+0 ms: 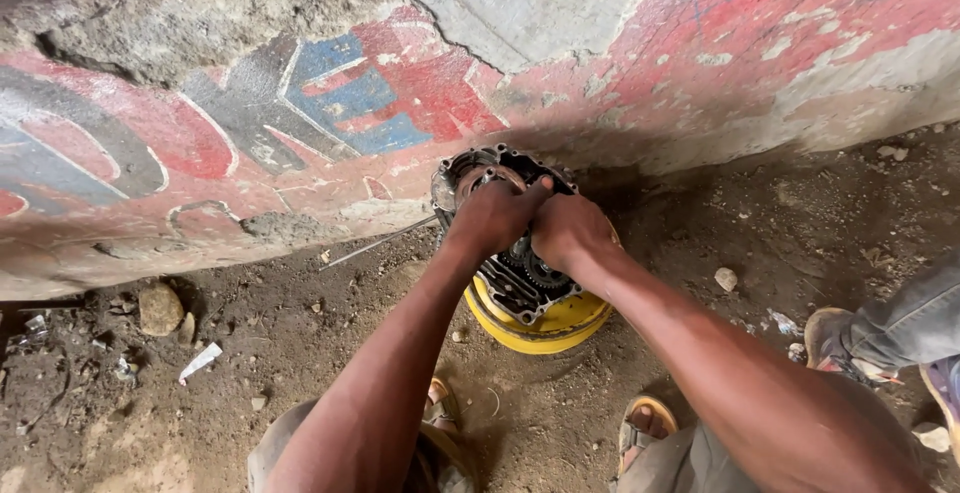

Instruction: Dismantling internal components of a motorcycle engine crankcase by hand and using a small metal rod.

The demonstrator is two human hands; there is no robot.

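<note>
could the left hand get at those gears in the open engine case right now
Probably yes. The left hand already rests on the engine case, just above the exposed gears; only the right hand crowds beside it.

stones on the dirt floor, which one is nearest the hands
The small pale stone right of the yellow bowl; the bigger brown stone lies far off to the left, by the painted wall.

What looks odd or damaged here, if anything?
The painted wall behind is badly chipped, with plaster broken away and paint flaking. The open engine case sits on a yellow bowl on bare dirt ground, leaning on the wall. Both hands, left hand and right hand, rest on it.
</note>
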